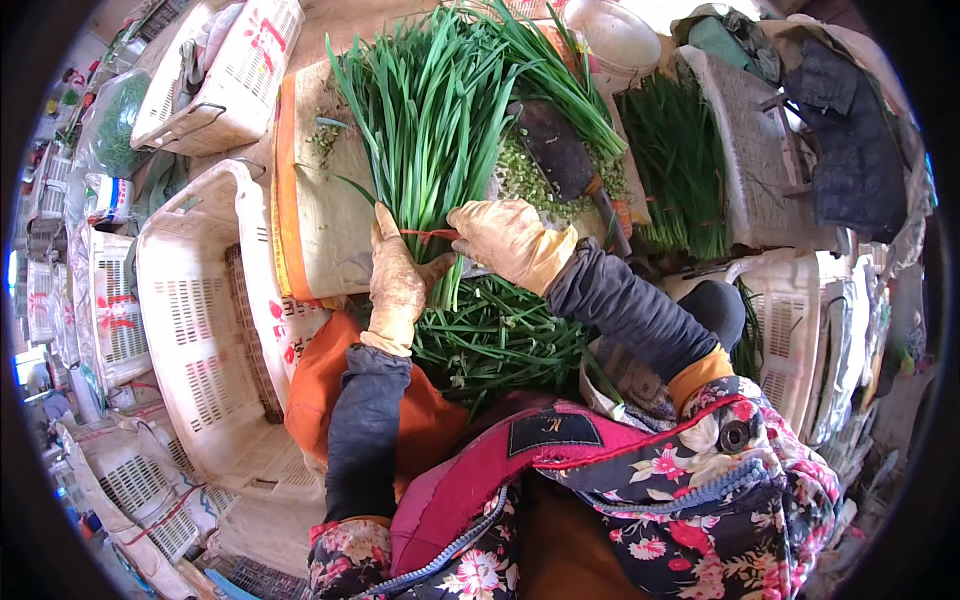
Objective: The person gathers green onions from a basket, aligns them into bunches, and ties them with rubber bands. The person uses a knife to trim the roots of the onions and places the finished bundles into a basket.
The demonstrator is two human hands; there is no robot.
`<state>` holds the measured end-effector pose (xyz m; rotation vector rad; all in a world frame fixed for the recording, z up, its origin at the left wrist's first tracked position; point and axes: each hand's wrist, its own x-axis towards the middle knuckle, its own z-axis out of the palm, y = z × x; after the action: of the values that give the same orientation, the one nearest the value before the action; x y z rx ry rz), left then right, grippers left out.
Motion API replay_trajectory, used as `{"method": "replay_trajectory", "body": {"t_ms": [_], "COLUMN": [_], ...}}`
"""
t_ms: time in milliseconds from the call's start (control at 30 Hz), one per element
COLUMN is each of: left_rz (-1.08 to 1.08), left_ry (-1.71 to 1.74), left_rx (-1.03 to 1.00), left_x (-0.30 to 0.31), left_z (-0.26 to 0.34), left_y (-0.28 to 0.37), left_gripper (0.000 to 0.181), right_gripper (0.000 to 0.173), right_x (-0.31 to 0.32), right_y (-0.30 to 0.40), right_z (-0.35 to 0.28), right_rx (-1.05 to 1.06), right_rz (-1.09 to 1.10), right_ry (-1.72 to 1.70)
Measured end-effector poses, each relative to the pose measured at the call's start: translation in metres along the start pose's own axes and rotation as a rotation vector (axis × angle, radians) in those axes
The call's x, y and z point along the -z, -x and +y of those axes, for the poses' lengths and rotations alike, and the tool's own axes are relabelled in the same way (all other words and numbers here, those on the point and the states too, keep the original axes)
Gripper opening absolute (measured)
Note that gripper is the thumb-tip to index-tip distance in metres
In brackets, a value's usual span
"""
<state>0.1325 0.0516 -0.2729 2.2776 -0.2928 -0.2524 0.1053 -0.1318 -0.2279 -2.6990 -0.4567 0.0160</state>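
Observation:
A large bunch of garlic chives (427, 135) lies on a board, leaves pointing away from me and stem ends towards me. Round its lower stems runs a red tie (424, 233). My left hand (397, 277), in a soiled pale glove, grips the stems from the left, thumb across the front. In a similar glove, my right hand (510, 238) pinches the tie at the bunch's right side. Loose chives (495, 337) lie in a heap below my hands, over my lap. A dark-bladed cleaver (551, 146) rests to the right among chopped stem bits.
The board (330, 247) has an orange-edged covering. A smaller chive bunch (570, 97) lies at its upper right. Tied chives (675, 165) stand further right beside a crate. A white plastic crate (195, 330) is at my left, another crate (232, 82) beyond it. A bowl (615, 37) stands behind.

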Motion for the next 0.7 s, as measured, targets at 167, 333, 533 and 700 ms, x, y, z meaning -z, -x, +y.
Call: {"method": "replay_trajectory", "body": {"t_ms": [167,333,533,700], "left_rz": [-0.007,-0.05,0.002,-0.095], "left_ry": [-0.058,-0.051,-0.016,0.164], "left_rx": [-0.022,0.029,-0.049,0.082], "left_x": [-0.004,0.002,-0.008,-0.015], "left_z": [0.002,0.001,-0.023,-0.048], "left_y": [-0.001,-0.002,-0.005,-0.01], "left_gripper": [0.123,0.122,0.113,0.108], "right_gripper": [0.015,0.014,0.015,0.023], "right_x": [-0.02,-0.006,-0.027,-0.025], "right_y": [0.004,0.004,-0.001,-0.034], "right_z": [0.002,0.005,0.002,-0.007], "right_rx": [0.065,0.118,0.001,-0.204], "right_rz": [0.046,0.012,-0.038,-0.184], "right_ry": [0.28,-0.204,-1.437,-1.506]}}
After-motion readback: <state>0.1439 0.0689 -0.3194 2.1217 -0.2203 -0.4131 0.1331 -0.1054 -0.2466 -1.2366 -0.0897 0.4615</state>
